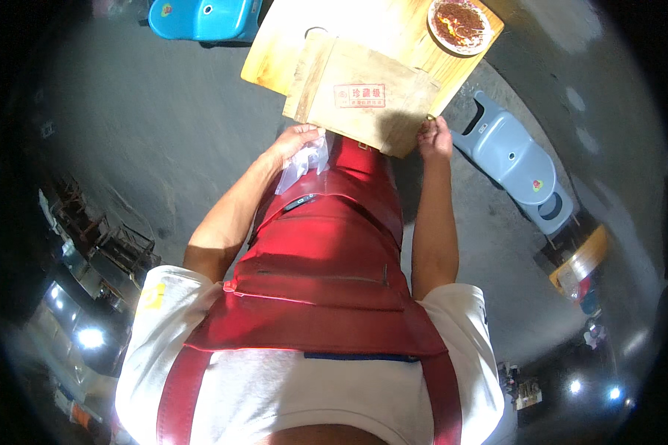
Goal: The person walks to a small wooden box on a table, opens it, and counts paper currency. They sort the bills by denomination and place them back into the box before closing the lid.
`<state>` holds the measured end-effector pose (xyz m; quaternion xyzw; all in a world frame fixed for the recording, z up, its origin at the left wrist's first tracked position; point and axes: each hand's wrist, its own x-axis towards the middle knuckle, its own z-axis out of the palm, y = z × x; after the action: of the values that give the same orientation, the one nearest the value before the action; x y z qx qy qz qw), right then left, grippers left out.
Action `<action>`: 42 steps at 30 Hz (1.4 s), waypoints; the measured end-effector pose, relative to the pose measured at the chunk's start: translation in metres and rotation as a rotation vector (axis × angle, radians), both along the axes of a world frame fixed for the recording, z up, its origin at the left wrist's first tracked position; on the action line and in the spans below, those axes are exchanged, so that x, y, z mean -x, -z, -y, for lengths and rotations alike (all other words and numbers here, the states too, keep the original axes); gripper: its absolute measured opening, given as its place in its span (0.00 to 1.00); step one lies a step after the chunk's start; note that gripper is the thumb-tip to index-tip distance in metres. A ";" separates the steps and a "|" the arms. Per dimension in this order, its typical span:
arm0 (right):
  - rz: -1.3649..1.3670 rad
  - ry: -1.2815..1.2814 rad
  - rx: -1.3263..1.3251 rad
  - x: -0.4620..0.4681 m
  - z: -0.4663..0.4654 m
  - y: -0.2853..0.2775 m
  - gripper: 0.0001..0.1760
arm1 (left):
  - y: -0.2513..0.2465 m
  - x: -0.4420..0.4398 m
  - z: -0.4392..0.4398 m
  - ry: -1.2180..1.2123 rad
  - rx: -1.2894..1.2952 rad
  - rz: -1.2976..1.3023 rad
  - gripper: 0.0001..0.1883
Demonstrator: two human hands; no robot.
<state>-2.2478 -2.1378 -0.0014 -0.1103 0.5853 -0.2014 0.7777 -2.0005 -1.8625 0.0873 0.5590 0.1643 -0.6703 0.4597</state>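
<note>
A flat wooden board or box lid (pixel 362 94) with a red printed stamp lies at the near edge of a light wooden table (pixel 267 61), partly jutting over it. My left hand (pixel 298 142) is at its near left corner, fingers closed on a crumpled clear plastic bag (pixel 306 161) that hangs over the red apron (pixel 317 233). At the board's near right corner is my right hand (pixel 435 138), with its fingers curled and a small yellowish ring-like item at the fingertips. Whether the right hand grips the board or that item is unclear.
On the table's far right corner stands a patterned bowl (pixel 459 26) of reddish-brown food or sauce. A blue plastic stool (pixel 206 19) is beyond the table's left side. To the right, a grey-blue plastic stool (pixel 512 158) stands close to my right forearm.
</note>
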 end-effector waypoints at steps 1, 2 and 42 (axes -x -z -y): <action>0.083 0.117 0.079 0.000 0.000 -0.010 0.11 | 0.001 0.001 -0.001 -0.006 -0.020 0.062 0.09; 0.107 0.101 0.091 0.003 0.003 -0.025 0.11 | 0.004 0.002 -0.002 -0.012 -0.040 0.120 0.09; 0.033 -0.937 0.265 -0.186 -0.083 -0.190 0.29 | 0.090 -0.127 0.010 0.564 0.535 0.878 0.13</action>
<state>-2.0618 -2.0543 0.1886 -0.4568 0.4294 0.0956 0.7732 -1.8734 -1.8729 -0.0024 0.6710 -0.3714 -0.4907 0.4136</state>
